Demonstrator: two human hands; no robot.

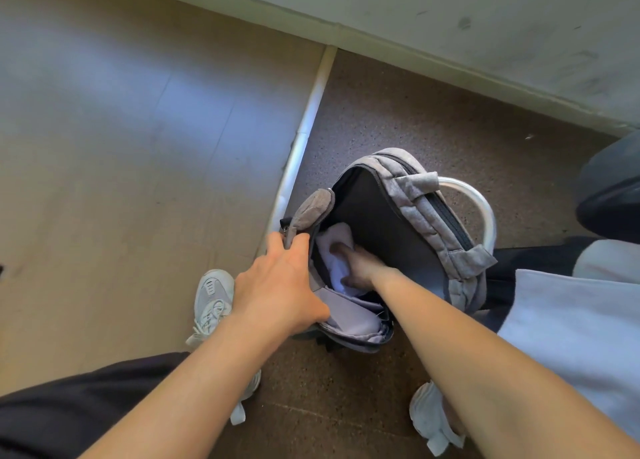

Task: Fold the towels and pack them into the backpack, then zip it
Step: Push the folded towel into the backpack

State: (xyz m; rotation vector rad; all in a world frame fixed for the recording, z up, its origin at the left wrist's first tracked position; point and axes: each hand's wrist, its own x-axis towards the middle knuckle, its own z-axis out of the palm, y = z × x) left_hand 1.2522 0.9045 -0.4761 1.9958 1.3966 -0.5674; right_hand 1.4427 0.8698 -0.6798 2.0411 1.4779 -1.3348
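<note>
Speckled brown carpet (433, 119) is meeting pale flooring (121, 129) at a white strip. Your left hand (277, 285) is gripping the near rim of the grey backpack (426, 216), which is standing unzipped on the carpet between your shoes. Your right hand (360, 268) is reaching inside the main compartment, fingers curled on a pale towel (334, 250). No brand or writing is reading clearly on the backpack.
</note>
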